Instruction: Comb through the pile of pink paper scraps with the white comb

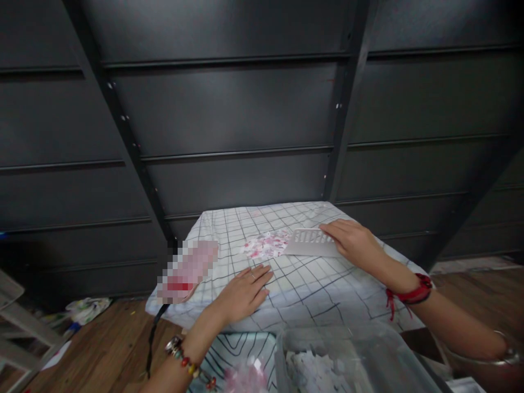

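A flat pale plastic piece with a row of slots (313,243) lies low over the checked tablecloth (303,215). My right hand (354,240) grips its right end, fingers closed on the upper edge. At the plastic piece's left end is a spread of small pink and white bits (266,244), some touching it. My left hand (248,292) rests on the cloth just in front of those bits, fingers extended and holding nothing. Whether the bits are paper or something else is too small to tell.
Left on the table lies a pink blurred-out object (192,270) with a dark strap. Below the near edge stand a clear plastic bin (360,349) with white pieces and a patterned tray (213,349) with pink pieces. A dark panelled wall (241,109) rises behind.
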Tool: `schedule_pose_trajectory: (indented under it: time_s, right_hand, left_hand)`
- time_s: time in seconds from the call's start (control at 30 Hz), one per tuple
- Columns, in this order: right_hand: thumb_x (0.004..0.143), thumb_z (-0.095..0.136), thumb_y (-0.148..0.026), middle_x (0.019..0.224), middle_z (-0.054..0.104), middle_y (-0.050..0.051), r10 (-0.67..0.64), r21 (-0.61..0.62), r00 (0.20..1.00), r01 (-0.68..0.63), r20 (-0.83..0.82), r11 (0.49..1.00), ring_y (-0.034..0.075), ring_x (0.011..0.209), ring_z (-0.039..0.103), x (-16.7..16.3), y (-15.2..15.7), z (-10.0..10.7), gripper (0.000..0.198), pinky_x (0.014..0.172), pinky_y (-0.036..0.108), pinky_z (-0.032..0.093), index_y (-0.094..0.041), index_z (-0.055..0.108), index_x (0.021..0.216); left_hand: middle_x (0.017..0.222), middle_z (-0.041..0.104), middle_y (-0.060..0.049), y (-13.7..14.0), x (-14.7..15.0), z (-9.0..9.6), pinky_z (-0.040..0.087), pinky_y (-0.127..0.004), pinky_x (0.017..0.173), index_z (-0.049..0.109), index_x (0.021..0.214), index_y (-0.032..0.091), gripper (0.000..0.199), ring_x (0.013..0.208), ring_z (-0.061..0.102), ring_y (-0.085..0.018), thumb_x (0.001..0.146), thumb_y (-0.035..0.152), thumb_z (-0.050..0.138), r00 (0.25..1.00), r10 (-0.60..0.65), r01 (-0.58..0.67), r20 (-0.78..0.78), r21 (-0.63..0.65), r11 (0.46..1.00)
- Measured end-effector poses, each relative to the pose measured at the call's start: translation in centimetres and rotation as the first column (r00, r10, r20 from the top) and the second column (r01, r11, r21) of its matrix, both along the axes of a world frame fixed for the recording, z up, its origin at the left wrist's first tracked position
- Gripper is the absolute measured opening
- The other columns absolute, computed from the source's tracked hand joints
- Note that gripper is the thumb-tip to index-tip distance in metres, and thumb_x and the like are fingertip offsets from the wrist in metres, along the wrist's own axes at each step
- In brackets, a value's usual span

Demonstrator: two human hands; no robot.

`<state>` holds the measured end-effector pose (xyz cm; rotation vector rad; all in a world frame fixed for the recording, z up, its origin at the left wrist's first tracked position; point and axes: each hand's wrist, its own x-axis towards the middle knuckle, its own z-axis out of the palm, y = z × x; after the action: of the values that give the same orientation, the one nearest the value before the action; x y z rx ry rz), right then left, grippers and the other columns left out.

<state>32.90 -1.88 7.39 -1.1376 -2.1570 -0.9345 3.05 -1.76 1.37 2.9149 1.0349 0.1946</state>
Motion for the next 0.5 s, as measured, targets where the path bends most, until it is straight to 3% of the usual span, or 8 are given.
schedule_pose_trajectory:
  time_s: [0.3,0.5]
  right_hand:
    - [0.068,0.039,0.004,0.073,0.064,0.007,0.005,0.026,0.998,-0.006,0.068,1.000,0.018,0.069,0.056,-2.7,0.9,0.3,0.036,0.066,0.029,0.044,-0.012,0.063,0.090]
    - [0.066,0.039,0.006,0.072,0.063,0.005,0.054,-0.027,0.992,-0.051,0.114,0.998,0.017,0.068,0.055,-3.0,0.8,0.6,0.037,0.065,0.028,0.042,-0.013,0.062,0.087]
  left_hand:
    - [0.141,0.034,-0.006,0.1,-0.1,-0.2,0.028,-0.040,0.105,0.034,0.133,0.022,0.043,0.128,0.032,-0.020,0.093,0.035,0.026,1.000,-0.005,0.005,0.010,0.009,1.000]
    - [0.141,0.034,-0.005,0.1,-0.2,-0.4,0.028,-0.040,0.105,0.034,0.133,0.023,0.042,0.128,0.032,-0.020,0.093,0.035,0.027,1.000,-0.013,0.012,0.027,0.026,1.000]
